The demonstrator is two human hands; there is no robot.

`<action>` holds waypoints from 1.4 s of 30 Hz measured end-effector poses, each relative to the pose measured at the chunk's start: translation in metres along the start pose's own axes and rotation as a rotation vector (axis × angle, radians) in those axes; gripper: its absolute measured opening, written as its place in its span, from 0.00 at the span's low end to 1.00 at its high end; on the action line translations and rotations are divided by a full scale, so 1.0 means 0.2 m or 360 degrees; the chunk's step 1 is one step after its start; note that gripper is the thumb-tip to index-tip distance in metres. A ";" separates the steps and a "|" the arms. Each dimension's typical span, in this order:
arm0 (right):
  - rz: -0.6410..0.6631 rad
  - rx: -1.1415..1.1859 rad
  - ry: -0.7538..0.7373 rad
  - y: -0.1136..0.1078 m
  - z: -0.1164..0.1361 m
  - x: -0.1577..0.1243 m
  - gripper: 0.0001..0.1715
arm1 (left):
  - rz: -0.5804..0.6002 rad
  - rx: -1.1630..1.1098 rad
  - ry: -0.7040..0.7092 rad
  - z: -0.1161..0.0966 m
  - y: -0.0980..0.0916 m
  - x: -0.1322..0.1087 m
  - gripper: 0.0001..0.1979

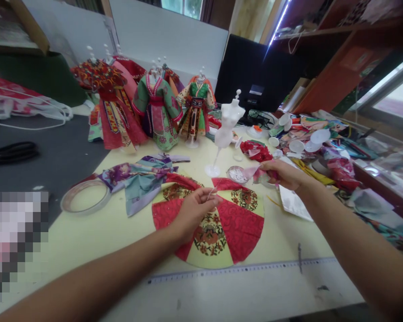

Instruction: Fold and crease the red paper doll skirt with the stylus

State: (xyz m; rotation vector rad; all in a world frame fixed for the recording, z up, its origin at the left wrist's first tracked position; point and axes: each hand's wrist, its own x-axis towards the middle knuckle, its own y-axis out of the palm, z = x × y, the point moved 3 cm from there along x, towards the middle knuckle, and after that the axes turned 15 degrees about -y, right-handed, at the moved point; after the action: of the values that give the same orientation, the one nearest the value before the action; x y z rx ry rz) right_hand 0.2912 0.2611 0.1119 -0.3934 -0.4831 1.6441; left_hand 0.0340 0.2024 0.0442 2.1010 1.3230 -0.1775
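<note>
A round skirt piece (237, 219) of red panels and yellow, flower-patterned panels lies spread on the table. Over its middle is my left hand (197, 211), thumb and fingers pinched together at a thin pale strand, which looks like thread (212, 193). My right hand (284, 173) is farther off to the right, its fingers closed on a small pale pink, sheer piece (251, 171). Just left of that piece sits a small round dish (237, 174) with tiny white bits. Behind the skirt piece stands a white miniature dress form (228, 123).
Several dressed miniature forms (156, 112) stand at the back left. A roll of clear tape (86, 197) and purple-blue fabric (141, 181) lie left, a ruler strip (242, 269) in front. Fabric scraps and lids (317, 138) crowd the right, beside a black monitor (255, 76).
</note>
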 end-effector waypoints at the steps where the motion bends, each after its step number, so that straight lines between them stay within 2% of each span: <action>1: 0.0074 0.0072 0.0012 0.03 0.02 -0.02 0.10 | 0.0001 -0.0033 0.0018 0.00 0.00 0.01 0.17; 8: 0.0371 0.0398 0.0003 0.27 0.15 -0.17 0.13 | 0.0116 -0.0269 0.0022 0.01 0.02 0.05 0.25; 13: 0.0444 0.0519 0.0008 0.38 0.18 -0.20 0.14 | 0.0212 -0.0313 -0.0013 0.02 0.03 0.04 0.27; 18: 0.0460 0.0553 0.0003 0.39 0.17 -0.21 0.15 | 0.0165 -0.0281 -0.0022 0.03 0.02 0.03 0.26; 27: 0.0286 0.0508 -0.0030 0.34 0.18 -0.24 0.11 | 0.0235 -0.0123 -0.0016 0.03 0.02 0.01 0.26; 30: 0.0195 0.0476 -0.0090 0.27 0.17 -0.23 0.13 | 0.0240 -0.0089 -0.0029 0.03 0.02 0.01 0.26; 33: 0.0008 0.0284 -0.0164 0.12 0.14 -0.17 0.14 | 0.0201 -0.0081 -0.0038 0.03 0.01 0.01 0.26; 34: -0.0105 -0.0031 -0.0226 0.04 0.13 -0.14 0.14 | 0.0186 -0.0075 -0.0036 0.02 0.01 0.01 0.26; 38: -0.0372 -0.0625 -0.0163 -0.19 0.02 0.06 0.15 | 0.0171 -0.0043 -0.0015 0.02 0.01 0.02 0.25; 40: -0.0424 -0.0852 -0.0092 -0.26 -0.05 0.17 0.12 | 0.0175 -0.0034 -0.0005 0.02 0.00 0.02 0.25; 42: -0.0416 -0.1030 0.0006 -0.31 -0.11 0.25 0.14 | 0.0170 -0.0028 0.0001 0.02 0.00 0.02 0.25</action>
State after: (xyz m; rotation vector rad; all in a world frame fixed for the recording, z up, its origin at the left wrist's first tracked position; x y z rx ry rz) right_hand 0.3479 0.3190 0.1266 -0.7730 -1.0232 1.2044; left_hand 0.0367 0.2031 0.0384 2.1507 1.2052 -0.1196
